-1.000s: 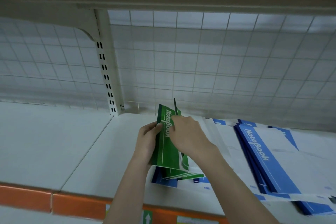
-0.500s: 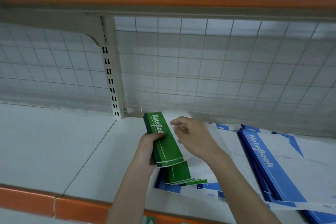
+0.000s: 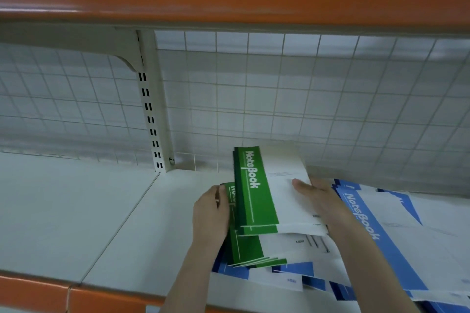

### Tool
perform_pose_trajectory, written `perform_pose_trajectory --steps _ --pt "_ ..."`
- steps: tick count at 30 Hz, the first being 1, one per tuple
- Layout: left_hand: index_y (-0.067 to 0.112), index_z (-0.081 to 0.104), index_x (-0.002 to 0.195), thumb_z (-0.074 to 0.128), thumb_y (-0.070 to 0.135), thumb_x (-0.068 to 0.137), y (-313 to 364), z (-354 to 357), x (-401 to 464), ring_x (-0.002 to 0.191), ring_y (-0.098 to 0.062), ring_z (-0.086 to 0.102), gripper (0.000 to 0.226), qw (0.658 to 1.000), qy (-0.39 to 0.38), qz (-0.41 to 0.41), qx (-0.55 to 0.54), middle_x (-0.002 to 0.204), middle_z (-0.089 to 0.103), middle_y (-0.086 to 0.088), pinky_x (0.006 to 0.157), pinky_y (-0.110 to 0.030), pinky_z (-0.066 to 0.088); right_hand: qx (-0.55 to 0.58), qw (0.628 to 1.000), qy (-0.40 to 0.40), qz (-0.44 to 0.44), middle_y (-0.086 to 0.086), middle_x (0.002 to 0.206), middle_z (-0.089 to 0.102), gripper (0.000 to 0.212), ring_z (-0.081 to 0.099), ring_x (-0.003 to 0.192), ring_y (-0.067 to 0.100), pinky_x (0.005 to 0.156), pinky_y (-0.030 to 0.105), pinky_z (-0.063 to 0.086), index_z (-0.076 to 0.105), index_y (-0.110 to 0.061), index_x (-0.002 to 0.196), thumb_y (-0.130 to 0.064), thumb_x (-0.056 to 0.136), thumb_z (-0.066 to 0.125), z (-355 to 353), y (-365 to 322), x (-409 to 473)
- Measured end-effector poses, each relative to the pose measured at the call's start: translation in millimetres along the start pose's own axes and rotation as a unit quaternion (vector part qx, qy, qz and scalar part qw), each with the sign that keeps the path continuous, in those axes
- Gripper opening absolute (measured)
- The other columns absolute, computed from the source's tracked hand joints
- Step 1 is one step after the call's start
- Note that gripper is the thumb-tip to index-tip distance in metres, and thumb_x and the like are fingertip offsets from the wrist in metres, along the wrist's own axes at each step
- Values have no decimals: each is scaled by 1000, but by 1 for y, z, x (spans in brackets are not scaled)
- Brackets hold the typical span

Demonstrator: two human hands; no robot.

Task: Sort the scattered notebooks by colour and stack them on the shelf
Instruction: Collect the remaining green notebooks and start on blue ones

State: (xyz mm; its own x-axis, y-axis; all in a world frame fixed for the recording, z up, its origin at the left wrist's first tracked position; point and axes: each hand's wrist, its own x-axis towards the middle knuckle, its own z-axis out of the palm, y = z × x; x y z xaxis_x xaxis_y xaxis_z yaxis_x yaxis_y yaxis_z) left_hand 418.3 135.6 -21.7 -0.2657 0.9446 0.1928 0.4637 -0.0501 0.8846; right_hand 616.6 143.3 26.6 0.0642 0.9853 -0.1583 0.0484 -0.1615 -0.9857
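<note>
two hands sort green notebooks on a white shelf.

head view: the left hand (image 3: 209,213) curls its grip on the left edge of the green notebooks (image 3: 250,211). the right hand (image 3: 321,198) grips the top green notebook (image 3: 269,185) by its white side, thumb on top. the green ones lie on some blue notebooks (image 3: 292,270) on the shelf (image 3: 76,211). a blue notebook pile (image 3: 396,236) lies just to the right, near the wire grid (image 3: 305,96).

"NoteBook" is printed on the green notebook (image 3: 256,190) and the blue notebook (image 3: 376,231).
</note>
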Motion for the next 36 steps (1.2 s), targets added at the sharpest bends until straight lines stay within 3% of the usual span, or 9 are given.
perform_pose_trajectory --steps 3,6,10,13,19,25,29,33,36 --pt "17 59 92 60 49 81 -13 5 2 87 -22 55 34 978 -49 -2 201 90 56 -3 74 -31 47 -44 998 50 5 0 91 63 25 60 87 20 80 28 45 58 -7 116 -21 97 51 -11 3 3" --pt "19 56 99 70 54 69 -10 9 -1 93 -20 53 48 972 -77 -27 222 96 52 -1 80 -32 47 -52 997 59 8 0 92 61 29 56 101 24 99 32 38 56 -4 119 -22 98 48 -17 9 10" --pt "13 56 96 69 32 74 -5 11 0 89 -22 56 32 972 -69 -59 218 94 57 -4 77 -34 49 -9 999 44 -5 -7 78 58 14 56 72 12 62 23 41 57 -23 83 -23 96 53 -16 7 1" --pt "9 50 96 63 18 81 0 12 -1 88 -24 57 22 975 -46 -67 207 98 59 -6 70 -32 46 7 999 43 -23 -7 76 57 20 54 69 9 58 22 39 53 -25 76 -19 95 53 -15 12 2" --pt "10 42 106 61 7 88 8 11 -1 70 -15 59 27 999 3 -42 -4 94 65 -11 58 -25 43 5 1000 3 -29 -5 86 62 7 59 78 12 65 22 45 59 -19 95 -21 96 52 -11 20 4" --pt "13 59 111 52 25 96 24 4 -3 95 -29 66 20 922 -59 -170 -343 106 68 -13 84 -44 54 -16 996 -5 -89 -12 91 62 14 56 81 2 65 15 41 57 -32 90 -21 96 51 -4 23 2" --pt "22 58 115 70 15 79 29 2 -9 95 -20 69 39 920 -130 -99 -356 106 71 -2 79 -39 56 -141 969 69 -190 13 109 58 9 57 96 14 71 10 39 58 -24 100 -29 93 55 5 35 2" --pt "22 53 120 65 -4 80 29 -1 -10 98 -17 68 49 924 -112 -14 -365 107 71 2 78 -32 57 -107 950 29 -290 -18 115 58 29 54 104 -10 84 0 39 51 -27 122 -32 93 48 11 28 -8" --pt "24 48 122 64 9 80 32 -2 -11 102 -14 66 47 931 -110 54 -345 109 69 8 76 -25 55 -87 934 9 -347 -26 82 65 14 60 81 -11 71 4 44 56 -26 99 -15 96 47 11 17 -12"
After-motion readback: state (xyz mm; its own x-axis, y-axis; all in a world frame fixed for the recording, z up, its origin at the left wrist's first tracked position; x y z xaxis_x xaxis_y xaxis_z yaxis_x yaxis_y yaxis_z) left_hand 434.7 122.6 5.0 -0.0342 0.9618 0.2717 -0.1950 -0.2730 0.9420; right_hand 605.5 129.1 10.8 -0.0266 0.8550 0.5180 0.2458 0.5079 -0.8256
